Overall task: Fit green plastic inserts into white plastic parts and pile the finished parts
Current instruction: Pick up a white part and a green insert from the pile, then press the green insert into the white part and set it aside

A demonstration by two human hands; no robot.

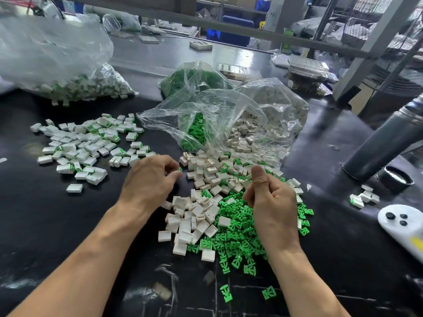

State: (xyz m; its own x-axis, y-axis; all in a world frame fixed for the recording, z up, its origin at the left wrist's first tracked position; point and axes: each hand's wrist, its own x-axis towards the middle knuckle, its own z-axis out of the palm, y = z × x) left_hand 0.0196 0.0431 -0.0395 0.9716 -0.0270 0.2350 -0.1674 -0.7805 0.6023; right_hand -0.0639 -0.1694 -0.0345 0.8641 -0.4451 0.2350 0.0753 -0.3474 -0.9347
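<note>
Loose white plastic parts point(201, 211) lie heaped on the black table point(57, 225) between my hands. Green inserts point(238, 239) spread below and to the right of them. A pile of finished parts point(84, 147), white with green showing, sits to the left. My left hand point(151, 179) hovers at the left edge of the white heap, fingers curled, with a small green-tipped piece point(181, 169) at its fingertips. My right hand point(272, 202) is over the green inserts, thumb up and fingers curled into the palm, which hides whatever is inside.
An open clear bag spills green inserts point(194, 131) and white parts point(263, 124) behind the heap. A big bag of finished parts point(68, 83) lies back left. To the right are a grey cylinder point(384, 149), a black ring point(396, 179), a few parts point(364, 197) and a white controller point(402, 225).
</note>
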